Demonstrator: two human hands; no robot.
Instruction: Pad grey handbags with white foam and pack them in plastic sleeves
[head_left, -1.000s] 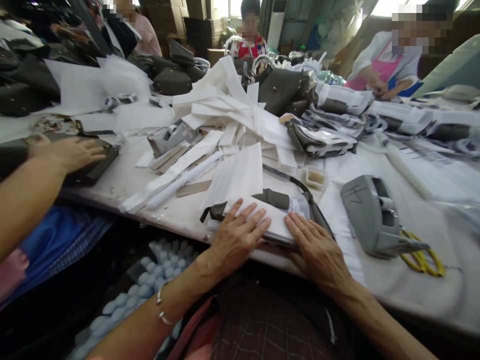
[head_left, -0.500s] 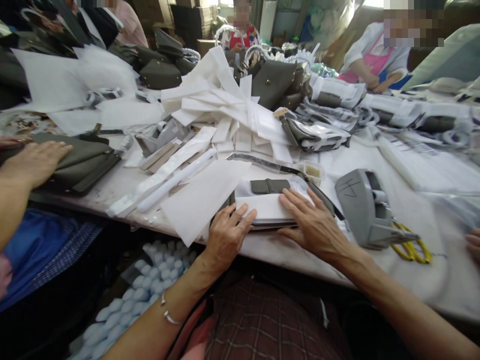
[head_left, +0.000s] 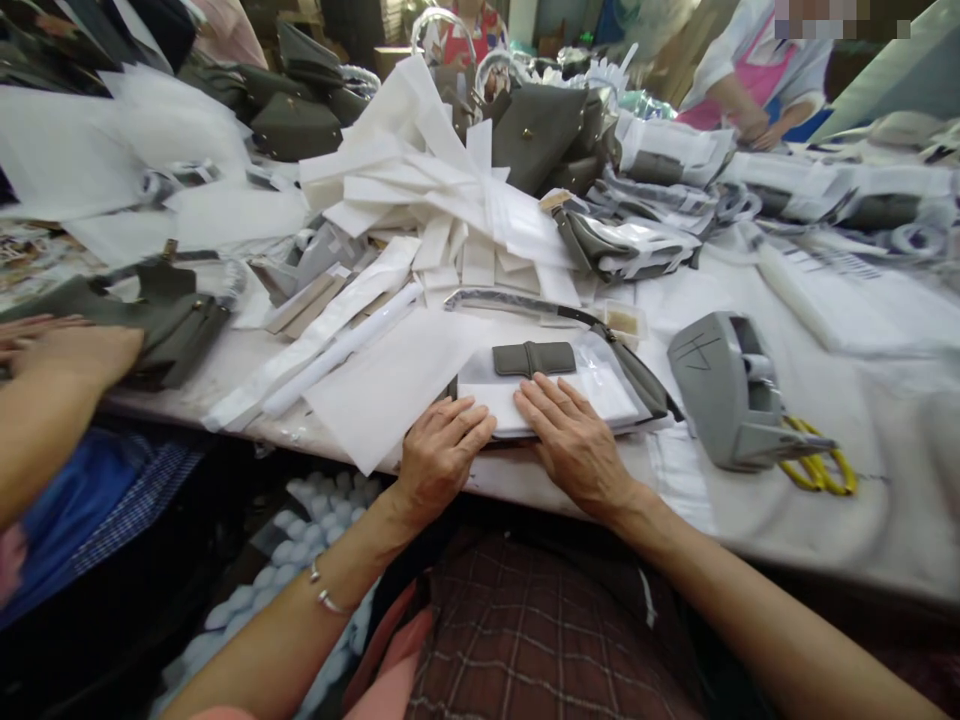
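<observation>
A folded grey-green handbag (head_left: 651,392) lies in front of me at the table edge. White paper (head_left: 495,397) and clear film cover its front, below a small grey-green tab (head_left: 533,358). My left hand (head_left: 444,450) is curled over the near left corner, its thumb hidden. Flat on the paper, fingers stretched, rests my right hand (head_left: 576,440). A strap (head_left: 517,300) wrapped in film arches behind the bag. Beside its left end lies a white sheet (head_left: 382,375).
Right of the bag stand a grey tape dispenser (head_left: 720,385) and yellow-handled scissors (head_left: 821,465). A heap of white paper strips (head_left: 442,200) rises behind. At left, a co-worker's hand (head_left: 82,355) rests on another handbag (head_left: 180,330). Wrapped bags (head_left: 795,190) line the back right.
My right hand has slid left and inward across the paper, uncovering the bag's right end and white material beside it. My left hand stays at the left corner. The view has tilted slightly down.
</observation>
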